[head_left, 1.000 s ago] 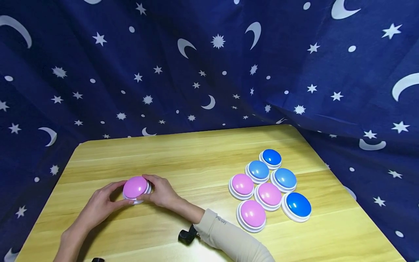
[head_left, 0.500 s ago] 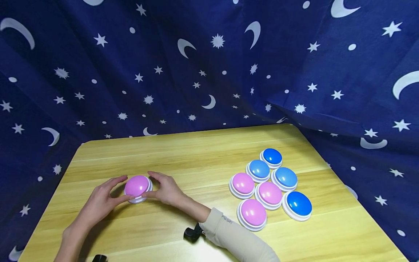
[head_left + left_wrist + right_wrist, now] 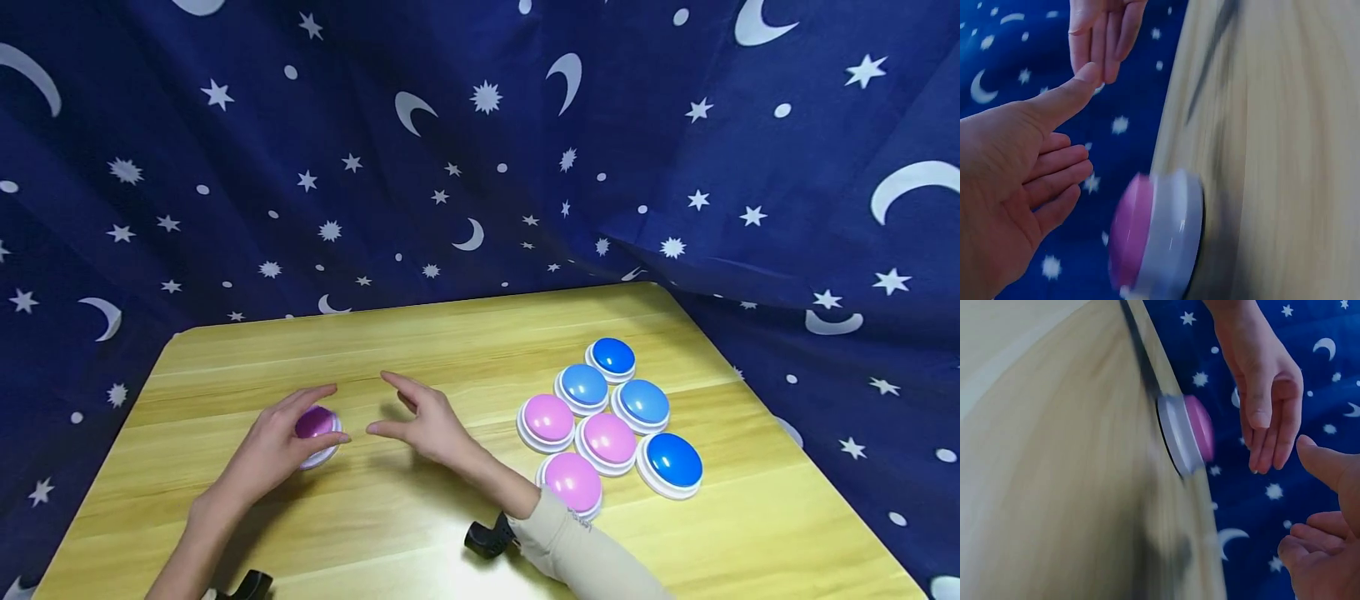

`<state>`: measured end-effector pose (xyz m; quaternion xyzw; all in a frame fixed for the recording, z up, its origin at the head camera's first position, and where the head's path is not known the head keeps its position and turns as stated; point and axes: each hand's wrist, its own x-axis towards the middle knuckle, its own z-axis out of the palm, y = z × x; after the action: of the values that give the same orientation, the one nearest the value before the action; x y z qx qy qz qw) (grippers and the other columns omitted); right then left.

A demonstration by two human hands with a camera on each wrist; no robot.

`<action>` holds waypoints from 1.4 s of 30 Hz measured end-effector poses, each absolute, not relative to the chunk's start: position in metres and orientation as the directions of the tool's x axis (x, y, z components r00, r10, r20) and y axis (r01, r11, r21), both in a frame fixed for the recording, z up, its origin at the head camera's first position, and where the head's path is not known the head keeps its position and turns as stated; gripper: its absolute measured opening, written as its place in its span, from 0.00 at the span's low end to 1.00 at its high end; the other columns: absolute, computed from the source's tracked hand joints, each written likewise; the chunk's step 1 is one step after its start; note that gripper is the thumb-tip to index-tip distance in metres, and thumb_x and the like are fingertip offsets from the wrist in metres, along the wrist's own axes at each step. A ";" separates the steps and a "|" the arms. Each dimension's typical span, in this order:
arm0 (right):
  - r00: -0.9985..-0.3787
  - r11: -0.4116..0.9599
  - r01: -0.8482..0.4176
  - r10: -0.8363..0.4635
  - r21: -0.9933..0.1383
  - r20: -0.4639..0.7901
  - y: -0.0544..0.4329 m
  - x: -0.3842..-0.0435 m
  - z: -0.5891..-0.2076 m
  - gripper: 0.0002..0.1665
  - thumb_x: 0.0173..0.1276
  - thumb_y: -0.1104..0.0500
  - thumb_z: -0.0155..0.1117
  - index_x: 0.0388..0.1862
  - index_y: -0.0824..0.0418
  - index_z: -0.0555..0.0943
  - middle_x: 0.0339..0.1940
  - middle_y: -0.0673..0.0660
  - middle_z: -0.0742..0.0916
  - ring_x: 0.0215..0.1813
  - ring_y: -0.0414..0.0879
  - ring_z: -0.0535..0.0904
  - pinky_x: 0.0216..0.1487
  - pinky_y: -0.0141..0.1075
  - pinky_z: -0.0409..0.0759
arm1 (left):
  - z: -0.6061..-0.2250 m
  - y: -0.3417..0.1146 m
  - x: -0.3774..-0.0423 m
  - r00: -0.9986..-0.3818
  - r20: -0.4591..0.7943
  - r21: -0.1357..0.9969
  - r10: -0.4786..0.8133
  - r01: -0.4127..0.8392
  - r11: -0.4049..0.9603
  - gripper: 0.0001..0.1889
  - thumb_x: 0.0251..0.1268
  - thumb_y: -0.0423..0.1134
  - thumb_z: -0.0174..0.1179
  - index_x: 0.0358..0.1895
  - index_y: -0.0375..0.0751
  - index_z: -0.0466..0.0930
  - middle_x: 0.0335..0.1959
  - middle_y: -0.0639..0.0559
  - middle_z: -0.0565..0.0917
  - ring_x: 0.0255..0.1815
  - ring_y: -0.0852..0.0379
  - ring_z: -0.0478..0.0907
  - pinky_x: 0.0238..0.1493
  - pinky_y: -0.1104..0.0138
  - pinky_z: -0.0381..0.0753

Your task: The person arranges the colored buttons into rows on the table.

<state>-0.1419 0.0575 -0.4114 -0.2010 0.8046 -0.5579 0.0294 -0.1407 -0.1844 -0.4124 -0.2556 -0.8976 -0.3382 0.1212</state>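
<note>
A pink push button [image 3: 314, 422] with a white base lies on the left part of the wooden table. My left hand [image 3: 277, 442] hovers above it, thumb and fingers spread apart, and covers part of it in the head view. To the right of that button, my right hand [image 3: 431, 421] is raised with its thumb and fingers apart and nothing between them. The left wrist view shows the button's white base [image 3: 1172, 231] on the table, beyond the open left palm. From the right wrist, the same button [image 3: 1185, 434] appears apart from both hands.
On the right of the table [image 3: 450, 350], pink buttons [image 3: 610, 438], light blue buttons [image 3: 585, 385] and dark blue buttons [image 3: 675, 460] sit close together. My right sleeve [image 3: 585, 542] overlaps the nearest pink one. A dark blue star-patterned cloth [image 3: 480, 167] hangs behind the table.
Both hands have come away from the lone pink button. The right hand has moved right and the left hand has shifted right and over the button, which stays on the table.
</note>
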 end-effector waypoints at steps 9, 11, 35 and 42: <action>-0.950 0.251 -0.216 -0.278 -0.944 0.143 0.125 -0.122 -0.404 0.42 0.61 0.59 0.76 0.73 0.61 0.69 0.72 0.61 0.72 0.72 0.56 0.67 0.69 0.36 0.66 | -0.416 -0.133 -0.146 -0.776 0.369 0.561 0.512 0.625 0.543 0.37 0.51 0.51 0.75 0.64 0.39 0.76 0.59 0.44 0.81 0.52 0.46 0.82 0.52 0.51 0.81; -0.959 0.247 -0.189 -0.254 -0.950 0.125 0.140 -0.116 -0.405 0.42 0.61 0.60 0.75 0.73 0.61 0.69 0.73 0.60 0.71 0.72 0.58 0.66 0.69 0.36 0.65 | -0.417 -0.123 -0.147 -0.753 0.377 0.555 0.540 0.650 0.519 0.37 0.51 0.52 0.75 0.64 0.39 0.76 0.58 0.44 0.81 0.58 0.44 0.78 0.55 0.50 0.79; -0.994 0.418 -0.113 -0.046 -0.901 0.103 0.278 -0.080 -0.421 0.43 0.59 0.63 0.76 0.70 0.72 0.69 0.70 0.68 0.72 0.72 0.61 0.65 0.65 0.35 0.68 | -0.427 -0.013 -0.160 -0.652 0.330 0.558 0.683 0.718 0.416 0.37 0.54 0.55 0.73 0.65 0.40 0.75 0.60 0.48 0.80 0.61 0.52 0.77 0.60 0.57 0.77; -0.987 0.565 -0.158 -0.053 -0.810 0.155 0.283 -0.079 -0.422 0.42 0.56 0.62 0.78 0.68 0.72 0.71 0.67 0.68 0.76 0.69 0.64 0.69 0.64 0.41 0.71 | -0.434 0.014 -0.169 -0.669 0.239 0.571 0.704 0.683 0.455 0.40 0.54 0.55 0.73 0.68 0.39 0.73 0.63 0.47 0.78 0.62 0.50 0.76 0.61 0.55 0.76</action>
<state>-0.0792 0.2835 -0.4224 -0.0598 0.8828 -0.4625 -0.0564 -0.1687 0.0144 -0.4340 -0.4067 -0.8528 -0.3272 -0.0159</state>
